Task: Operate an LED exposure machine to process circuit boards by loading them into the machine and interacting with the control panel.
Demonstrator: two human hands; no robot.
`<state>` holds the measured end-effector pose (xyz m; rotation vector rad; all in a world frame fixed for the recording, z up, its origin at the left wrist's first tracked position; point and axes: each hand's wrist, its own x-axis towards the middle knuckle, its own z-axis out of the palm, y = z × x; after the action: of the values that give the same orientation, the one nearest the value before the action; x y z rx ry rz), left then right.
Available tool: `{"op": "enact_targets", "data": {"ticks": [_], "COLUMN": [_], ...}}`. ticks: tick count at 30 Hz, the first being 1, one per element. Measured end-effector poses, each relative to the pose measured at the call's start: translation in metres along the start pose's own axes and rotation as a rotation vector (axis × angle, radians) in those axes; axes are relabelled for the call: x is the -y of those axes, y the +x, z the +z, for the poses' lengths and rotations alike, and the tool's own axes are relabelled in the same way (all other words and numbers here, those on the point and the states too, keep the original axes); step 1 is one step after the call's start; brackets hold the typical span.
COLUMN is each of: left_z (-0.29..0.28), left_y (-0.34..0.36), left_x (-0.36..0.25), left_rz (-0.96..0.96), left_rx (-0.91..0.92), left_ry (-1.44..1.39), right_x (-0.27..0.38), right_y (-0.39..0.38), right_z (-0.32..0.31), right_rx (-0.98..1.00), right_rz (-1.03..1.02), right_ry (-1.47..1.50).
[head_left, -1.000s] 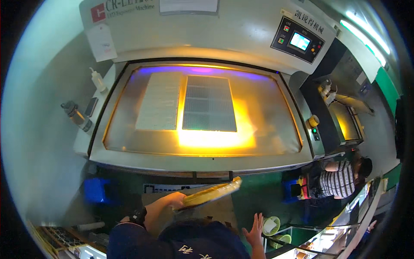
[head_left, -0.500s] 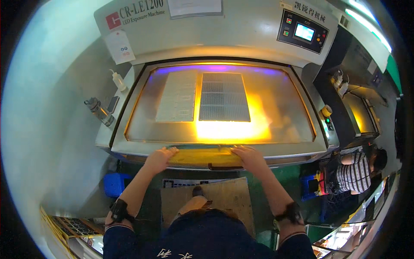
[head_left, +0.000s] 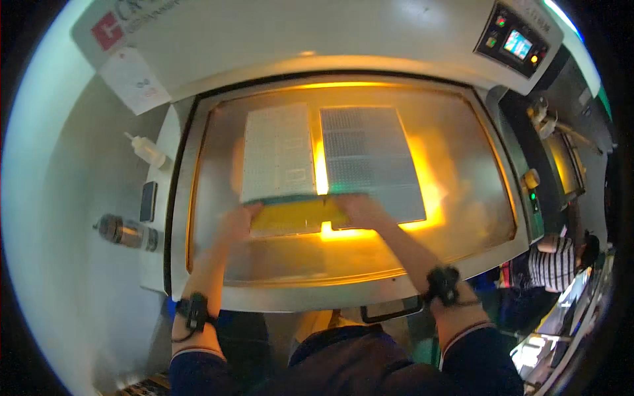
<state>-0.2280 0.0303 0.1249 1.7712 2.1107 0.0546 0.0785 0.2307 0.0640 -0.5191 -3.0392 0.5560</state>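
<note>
A long, flat yellow bar with a dark green far edge, like a wide squeegee, spans between my two hands. My left hand grips its left end and my right hand grips its right end; both are slightly blurred. The bar lies over the near part of a pale thin panel, covering that part. To the right of that panel is a darker panel with a fine grid of dots, and my right hand and wrist pass over its near left corner. Both panels rest on the shiny, yellow-lit machine bed.
Left of the bed stand a white squeeze bottle, a phone and a drinking bottle. A control panel is at upper right. A black handle sits at the front edge. A seated person in stripes is at right.
Both hands have carried the yellow bar from the machine's front edge forward onto the pale panel. The view has shifted closer over the bed.
</note>
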Motion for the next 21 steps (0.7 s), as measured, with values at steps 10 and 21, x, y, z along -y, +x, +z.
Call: {"op": "enact_targets", "data": {"ticks": [10,21], "left_z": [-0.073,-0.067], "left_y": [0.319,0.374], "left_x": [0.214,0.238], "left_rz": [0.03,-0.06], "left_rx": [-0.148,-0.218], "left_ry": [0.102,0.346], "right_x": [-0.166,-0.202], "right_y": [0.338,0.38], "right_z": [-0.05,-0.028], "right_rx": [0.002,-0.117], "right_rz": [0.21,0.213], "right_ry": [-0.228,-0.271]}}
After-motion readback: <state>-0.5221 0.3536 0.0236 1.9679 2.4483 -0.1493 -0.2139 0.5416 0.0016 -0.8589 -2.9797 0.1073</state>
